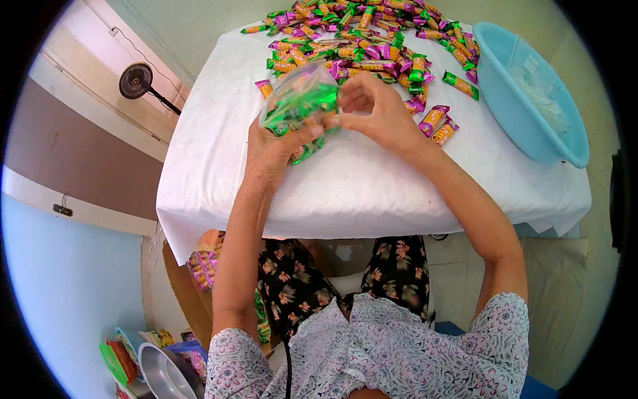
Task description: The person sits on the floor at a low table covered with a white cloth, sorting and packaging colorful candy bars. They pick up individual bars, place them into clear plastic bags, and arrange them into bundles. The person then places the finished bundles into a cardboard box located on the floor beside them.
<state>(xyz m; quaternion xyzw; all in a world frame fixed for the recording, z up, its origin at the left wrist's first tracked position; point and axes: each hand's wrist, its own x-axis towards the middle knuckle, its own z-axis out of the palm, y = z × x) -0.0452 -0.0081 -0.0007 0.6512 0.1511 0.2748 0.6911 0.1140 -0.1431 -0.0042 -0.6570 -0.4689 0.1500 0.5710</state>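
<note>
A clear plastic bag (299,95) filled with small green-wrapped snack packets (314,104) is held above the white-covered table. My left hand (274,142) grips it from the left and below, with the thumb across its front. At the bag's right side is my right hand (371,112), its fingers curled and its thumb at the bag's edge. Whether those fingertips pinch the plastic cannot be made out. Beyond both hands lies a heap of snack packets (369,50) in green and purple wrappers. Two purple-ended packets (438,124) lie near my right wrist.
A light blue plastic basin (518,119) with clear plastic inside stands at the right edge of the white tablecloth (349,194). Below left are a cardboard box (187,294), filled bags (207,259) and a metal bowl (164,371). A black fan (136,81) stands beyond the table's left side.
</note>
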